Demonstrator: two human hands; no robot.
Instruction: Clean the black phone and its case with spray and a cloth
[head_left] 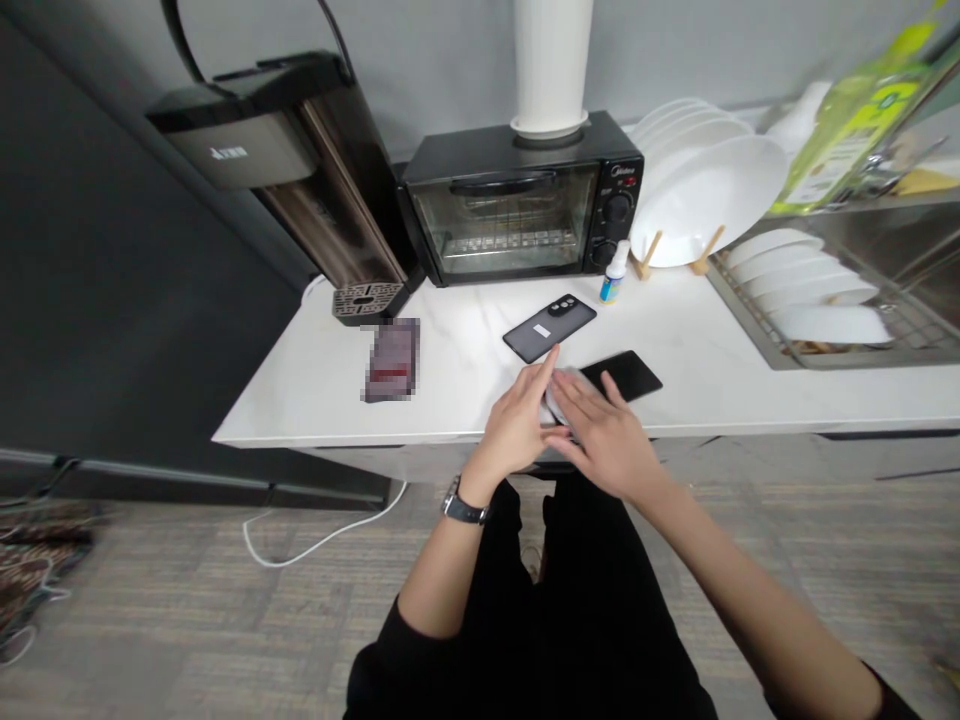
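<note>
My left hand (517,418), with a watch on its wrist, is open at the counter's front edge, index finger and thumb stretched towards my right hand. My right hand (611,440) lies open, its fingers flat over a pale, thin piece (562,400) that looks like a cloth or wipe, largely hidden. Beside it, partly under the right fingers, is a flat black phone-like slab (634,376). A dark phone case or phone back (549,328) with camera rings and a white label lies just behind. A small white spray bottle (613,277) with a blue label stands behind these.
A blurred-out dark packet (393,360) lies on the white counter (300,400) at left. Behind stand a tall water dispenser (345,200) and a black toaster oven (510,215). White plates (705,200) lean in a wooden rack, near a sink (772,330) holding bowls.
</note>
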